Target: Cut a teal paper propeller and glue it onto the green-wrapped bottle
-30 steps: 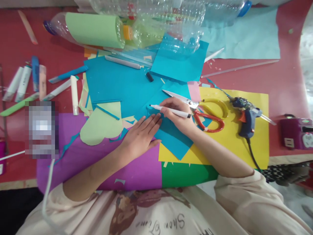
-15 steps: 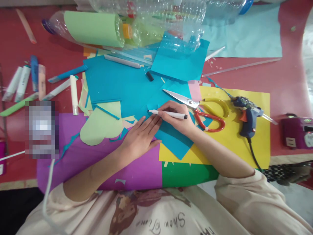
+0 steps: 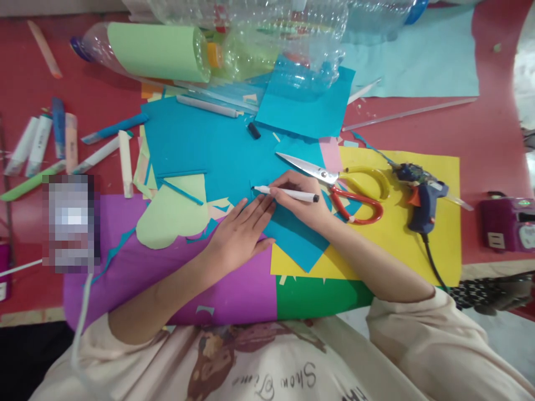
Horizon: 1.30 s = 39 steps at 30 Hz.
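My right hand (image 3: pixel 301 205) grips a white pen (image 3: pixel 288 193), its tip touching a blue paper piece (image 3: pixel 292 236) near the piece's upper left corner. My left hand (image 3: pixel 240 234) lies flat with fingers stretched out, pressing that blue piece down just below the pen. The piece rests across purple (image 3: pixel 167 278), yellow (image 3: pixel 401 245) and larger blue (image 3: pixel 196 145) sheets. Scissors (image 3: pixel 334 181) with yellow and red handles lie just right of my right hand.
A blue glue gun (image 3: pixel 420 197) with its cord lies on the yellow sheet. Clear plastic bottles (image 3: pixel 267 39) lie at the back, one holding rolled green paper (image 3: pixel 154 50). Markers (image 3: pixel 50 139) are scattered at left. A light green heart shape (image 3: pixel 173 214) and a black pen cap (image 3: pixel 253 130) lie nearby.
The pen tip slid slightly left and down across the blue piece. My left hand stayed pressed on the paper.
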Motion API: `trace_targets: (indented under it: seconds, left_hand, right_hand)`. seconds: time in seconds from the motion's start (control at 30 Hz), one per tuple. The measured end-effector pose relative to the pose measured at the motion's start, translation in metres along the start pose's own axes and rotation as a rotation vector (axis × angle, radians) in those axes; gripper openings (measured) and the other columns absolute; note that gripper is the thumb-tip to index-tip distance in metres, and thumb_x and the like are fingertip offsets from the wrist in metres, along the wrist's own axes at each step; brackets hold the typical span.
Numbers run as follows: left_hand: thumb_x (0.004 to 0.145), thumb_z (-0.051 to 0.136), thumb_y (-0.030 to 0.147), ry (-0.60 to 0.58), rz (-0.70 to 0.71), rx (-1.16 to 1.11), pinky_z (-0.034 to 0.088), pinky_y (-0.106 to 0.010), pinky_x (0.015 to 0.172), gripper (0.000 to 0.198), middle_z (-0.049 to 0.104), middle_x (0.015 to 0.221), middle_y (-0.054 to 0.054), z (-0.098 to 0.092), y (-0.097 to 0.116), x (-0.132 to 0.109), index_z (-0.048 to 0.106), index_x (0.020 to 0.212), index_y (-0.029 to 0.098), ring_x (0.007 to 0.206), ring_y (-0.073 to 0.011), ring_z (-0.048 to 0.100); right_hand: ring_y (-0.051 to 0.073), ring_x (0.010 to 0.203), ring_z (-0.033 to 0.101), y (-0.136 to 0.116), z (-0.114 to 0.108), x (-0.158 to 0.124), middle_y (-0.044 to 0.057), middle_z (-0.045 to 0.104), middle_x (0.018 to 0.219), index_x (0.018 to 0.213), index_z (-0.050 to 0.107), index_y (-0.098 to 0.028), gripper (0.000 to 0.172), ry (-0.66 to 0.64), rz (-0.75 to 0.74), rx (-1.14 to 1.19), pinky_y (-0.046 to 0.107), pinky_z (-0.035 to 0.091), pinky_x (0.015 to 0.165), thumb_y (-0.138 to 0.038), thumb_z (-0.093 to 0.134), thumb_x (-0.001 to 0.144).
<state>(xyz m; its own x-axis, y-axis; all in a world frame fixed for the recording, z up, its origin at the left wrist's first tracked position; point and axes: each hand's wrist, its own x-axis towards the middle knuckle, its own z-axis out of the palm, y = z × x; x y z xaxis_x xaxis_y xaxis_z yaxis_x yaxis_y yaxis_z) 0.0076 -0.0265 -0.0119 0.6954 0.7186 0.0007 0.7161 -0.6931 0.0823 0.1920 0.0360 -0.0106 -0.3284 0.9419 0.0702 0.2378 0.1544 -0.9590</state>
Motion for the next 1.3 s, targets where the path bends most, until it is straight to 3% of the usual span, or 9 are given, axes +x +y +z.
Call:
trace_targets:
  seconds: [0.13,0.33,0.5,0.7,0.93,1.17,1.3]
  left_hand:
    - [0.100,0.034,0.046,-0.002,-0.007,-0.042,0.027,-0.043,0.119,0.063,0.047,0.149,-0.018,-0.0010,-0.0005,-0.0002,0.037,0.148,0.005,0.142,-0.0278,0.041]
    - [0.101,0.031,0.046,-0.005,0.000,-0.015,0.031,-0.044,0.117,0.061,0.046,0.150,-0.017,-0.0018,-0.0002,0.0010,0.042,0.145,0.005,0.142,-0.0280,0.041]
    - [0.101,0.030,0.046,0.011,0.006,0.002,0.032,-0.044,0.116,0.061,0.049,0.148,-0.018,-0.0019,-0.0002,0.0010,0.044,0.143,0.004,0.140,-0.0281,0.043]
    - [0.101,0.030,0.047,0.004,0.000,-0.015,0.032,-0.044,0.116,0.063,0.045,0.150,-0.018,-0.0032,-0.0002,0.0010,0.039,0.147,0.005,0.141,-0.0279,0.042]
    - [0.100,0.035,0.046,0.004,-0.002,-0.035,0.030,-0.043,0.118,0.062,0.046,0.150,-0.018,-0.0017,-0.0007,0.0008,0.040,0.146,0.005,0.142,-0.0280,0.040]
    - [0.100,0.033,0.046,0.022,0.000,-0.016,0.030,-0.043,0.117,0.062,0.046,0.150,-0.018,-0.0013,-0.0005,0.0000,0.040,0.147,0.005,0.141,-0.0281,0.042]
    - [0.100,0.033,0.046,0.011,-0.004,-0.023,0.030,-0.043,0.117,0.062,0.046,0.150,-0.017,-0.0016,-0.0003,0.0005,0.039,0.147,0.006,0.142,-0.0277,0.041]
  right_hand:
    - [0.014,0.059,0.058,-0.0016,0.0001,0.0005,0.001,0.068,0.072,0.080,0.063,-0.021,0.008,-0.015,0.006,-0.003,0.028,0.044,0.054,-0.027,0.062,0.085]
    - [0.014,0.054,0.055,-0.0040,-0.0001,0.0021,-0.001,0.063,0.062,0.073,0.058,-0.022,0.012,0.117,0.018,0.026,0.028,0.042,0.050,-0.028,0.060,0.083]
    - [0.013,0.059,0.058,-0.0037,0.0006,0.0018,0.001,0.067,0.070,0.078,0.060,-0.020,0.011,0.032,0.000,0.032,0.027,0.043,0.053,-0.029,0.059,0.084]
    - [0.011,0.049,0.047,-0.0015,-0.0016,0.0027,-0.004,0.053,0.056,0.069,0.055,-0.022,0.012,0.189,-0.007,0.019,0.027,0.036,0.047,-0.023,0.059,0.080]
    - [0.012,0.055,0.054,-0.0036,-0.0008,0.0021,-0.001,0.064,0.064,0.074,0.059,-0.021,0.010,0.102,-0.008,-0.007,0.027,0.041,0.052,-0.026,0.061,0.082]
    - [0.010,0.046,0.046,-0.0028,-0.0026,0.0040,-0.005,0.052,0.053,0.066,0.054,-0.021,0.014,0.218,0.003,0.009,0.026,0.036,0.046,-0.027,0.058,0.079]
    - [0.011,0.049,0.047,-0.0021,-0.0033,0.0035,-0.003,0.054,0.058,0.069,0.055,-0.022,0.014,0.167,0.013,0.025,0.027,0.038,0.049,-0.029,0.059,0.080]
